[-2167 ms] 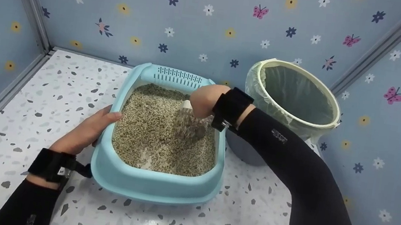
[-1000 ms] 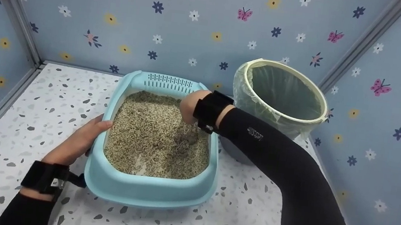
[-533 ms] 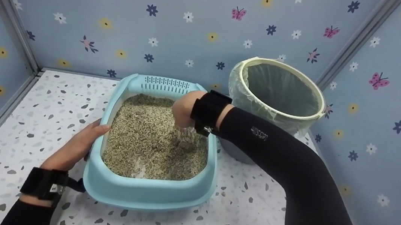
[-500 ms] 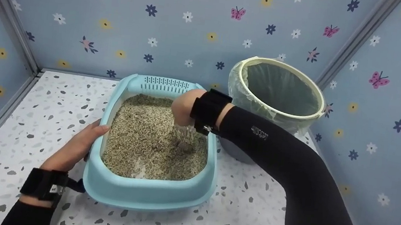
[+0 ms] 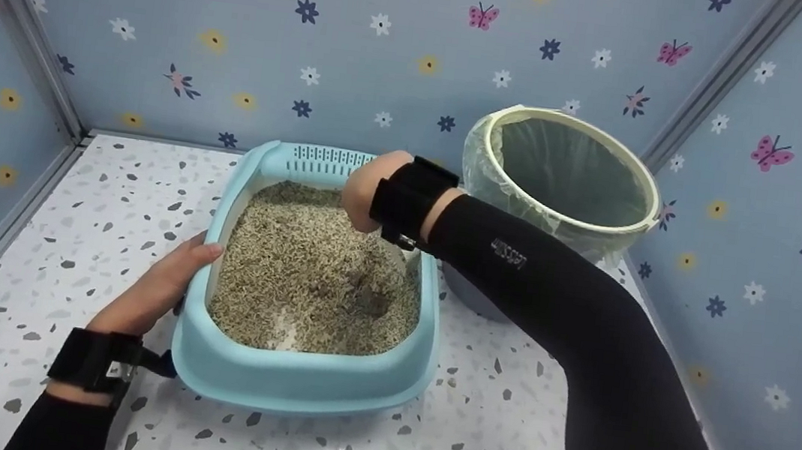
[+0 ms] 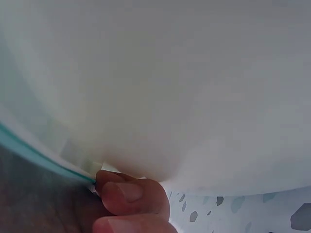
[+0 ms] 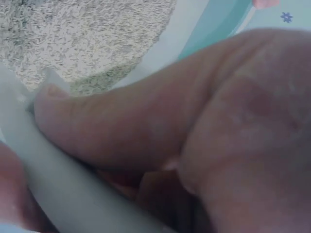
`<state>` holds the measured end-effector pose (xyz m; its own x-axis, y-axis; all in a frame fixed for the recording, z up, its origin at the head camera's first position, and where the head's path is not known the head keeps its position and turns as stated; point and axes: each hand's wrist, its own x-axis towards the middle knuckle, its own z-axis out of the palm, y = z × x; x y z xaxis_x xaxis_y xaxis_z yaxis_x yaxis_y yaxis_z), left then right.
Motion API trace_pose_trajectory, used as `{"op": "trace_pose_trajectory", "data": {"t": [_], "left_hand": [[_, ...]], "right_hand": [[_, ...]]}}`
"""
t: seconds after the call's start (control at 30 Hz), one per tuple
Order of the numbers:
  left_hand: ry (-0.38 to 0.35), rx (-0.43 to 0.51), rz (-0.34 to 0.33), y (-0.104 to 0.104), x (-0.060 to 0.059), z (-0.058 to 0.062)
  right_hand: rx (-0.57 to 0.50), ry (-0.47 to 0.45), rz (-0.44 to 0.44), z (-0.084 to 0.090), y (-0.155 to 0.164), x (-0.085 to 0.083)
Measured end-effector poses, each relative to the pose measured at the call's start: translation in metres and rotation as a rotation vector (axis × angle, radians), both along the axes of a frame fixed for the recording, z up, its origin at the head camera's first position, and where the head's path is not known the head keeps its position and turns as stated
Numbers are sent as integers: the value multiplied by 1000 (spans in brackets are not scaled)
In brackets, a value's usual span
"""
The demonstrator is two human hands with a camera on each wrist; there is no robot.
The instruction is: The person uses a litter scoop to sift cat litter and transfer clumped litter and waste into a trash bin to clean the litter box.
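A light blue litter box [image 5: 300, 383] filled with grainy tan cat litter [image 5: 286, 242] stands on the speckled surface. At its left side my left hand [image 5: 164, 281] grips the rim, thumb on top; curled fingers [image 6: 133, 199] show below the rim in the left wrist view. Over the right half of the box my right hand [image 5: 367, 187] holds a litter scoop by its pale handle [image 7: 73, 184], with the thumb pressed along it. The hand hides most of the scoop in the head view. A darker clump [image 5: 371, 301] shows in the litter just below that hand.
A bin with a cream rim [image 5: 567, 221] and a translucent liner bag [image 5: 479, 166] stands behind and right of the box, close to my right forearm. Blue flower-patterned walls [image 5: 359, 62] enclose the back and both sides.
My right hand has shifted slightly up and back with the scoop, whose head showed in the litter at first and is now mostly hidden. My left hand keeps its hold on the rim.
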<state>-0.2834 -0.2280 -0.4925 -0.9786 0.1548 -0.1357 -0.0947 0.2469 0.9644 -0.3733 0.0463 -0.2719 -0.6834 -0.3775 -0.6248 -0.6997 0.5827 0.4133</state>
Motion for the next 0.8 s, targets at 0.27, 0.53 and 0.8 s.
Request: {"op": "trace_pose_trajectory", "data": {"t": [0.27, 0.53, 0.8], "left_hand": [[-14, -20, -2, 1, -2, -1], [-1, -13, -8, 0, 0, 0], [-5, 4, -5, 0, 0, -4]], "right_hand": [[-260, -174, -376, -12, 22, -6], [-95, -314, -204, -19, 27, -15], [31, -302, -118, -18, 27, -19]]}}
